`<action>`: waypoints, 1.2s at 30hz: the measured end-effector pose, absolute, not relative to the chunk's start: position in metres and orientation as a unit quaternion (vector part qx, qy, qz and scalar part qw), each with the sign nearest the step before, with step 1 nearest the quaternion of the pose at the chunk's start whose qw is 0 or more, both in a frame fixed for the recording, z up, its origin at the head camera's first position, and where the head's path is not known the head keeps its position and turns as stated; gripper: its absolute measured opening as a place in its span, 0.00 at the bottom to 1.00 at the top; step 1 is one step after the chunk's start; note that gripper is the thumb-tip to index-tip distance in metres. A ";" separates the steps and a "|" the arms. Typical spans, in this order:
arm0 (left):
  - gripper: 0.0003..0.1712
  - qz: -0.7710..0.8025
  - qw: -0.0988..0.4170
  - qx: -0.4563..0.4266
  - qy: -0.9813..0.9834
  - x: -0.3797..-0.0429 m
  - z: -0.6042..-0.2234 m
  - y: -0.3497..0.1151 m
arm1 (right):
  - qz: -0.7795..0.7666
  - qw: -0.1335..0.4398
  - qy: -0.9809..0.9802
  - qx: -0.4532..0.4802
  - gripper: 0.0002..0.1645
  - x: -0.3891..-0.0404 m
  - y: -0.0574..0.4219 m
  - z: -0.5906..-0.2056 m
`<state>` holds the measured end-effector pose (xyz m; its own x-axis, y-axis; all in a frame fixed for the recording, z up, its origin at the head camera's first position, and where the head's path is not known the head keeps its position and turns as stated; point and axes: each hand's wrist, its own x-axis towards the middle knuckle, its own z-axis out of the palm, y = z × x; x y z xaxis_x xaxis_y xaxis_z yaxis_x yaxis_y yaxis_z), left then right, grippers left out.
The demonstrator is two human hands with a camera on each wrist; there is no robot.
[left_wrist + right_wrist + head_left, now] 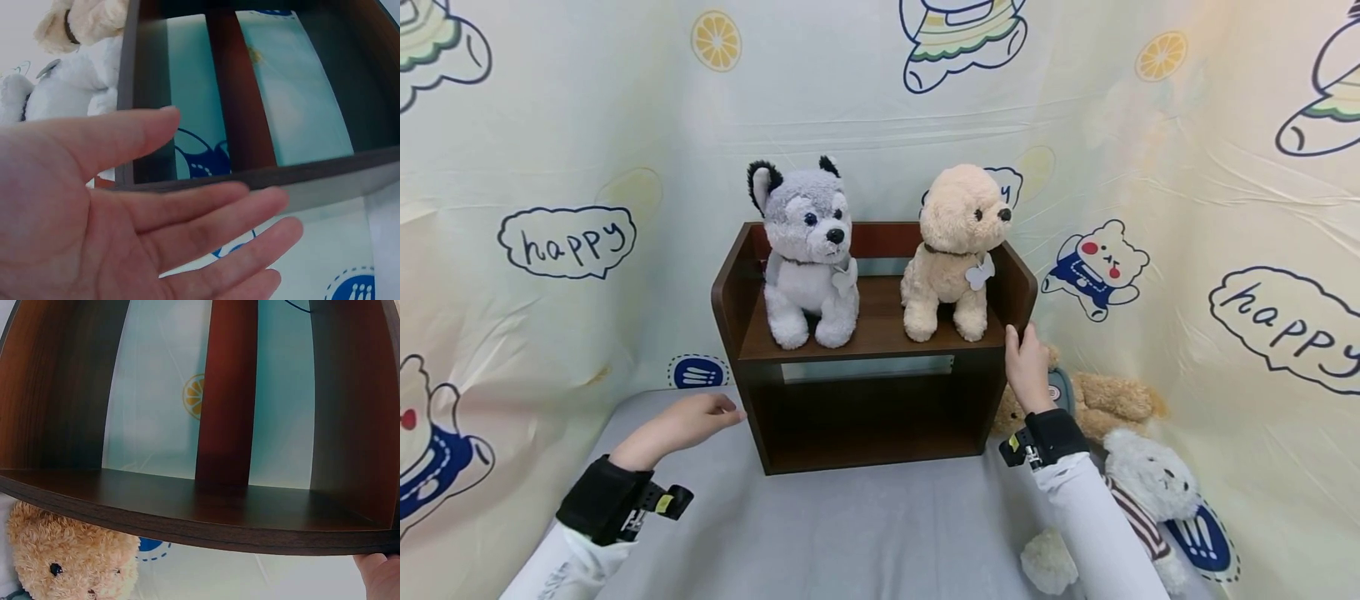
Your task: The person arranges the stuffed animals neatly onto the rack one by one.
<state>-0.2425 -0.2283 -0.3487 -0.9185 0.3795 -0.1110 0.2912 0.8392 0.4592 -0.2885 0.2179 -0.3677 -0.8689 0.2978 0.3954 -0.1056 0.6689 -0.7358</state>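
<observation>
A dark brown two-tier wooden shelf (872, 353) stands on the grey-covered table. On its upper tier sit a grey-and-white plush husky (805, 250) at left and a cream plush puppy (958, 250) at right, each with a bone-shaped tag. My left hand (688, 425) is beside the shelf's left panel, palm and straight fingers spread in the left wrist view, holding nothing. My right hand (1030, 371) holds the front edge of the right side panel. Only its fingertips show at the corner of the right wrist view, against the panel's outer face.
Right of the shelf, a tan plush bear (1108, 404) lies behind my right forearm. A white plush toy in a striped top (1150, 471) lies nearer, partly hidden by the sleeve. Printed curtains (850, 108) enclose the grey table (835, 533).
</observation>
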 end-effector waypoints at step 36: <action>0.51 0.382 0.111 0.032 0.917 -0.261 -0.343 -0.228 | 0.409 0.239 -0.879 -0.061 0.23 -0.289 0.219 -0.368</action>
<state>-0.2605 -0.2276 -0.3432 -0.9732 0.1444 -0.1790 -0.0256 0.7055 0.7083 -0.2893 0.2188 -0.3684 -0.8782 0.3023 0.3708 -0.0890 0.6583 -0.7474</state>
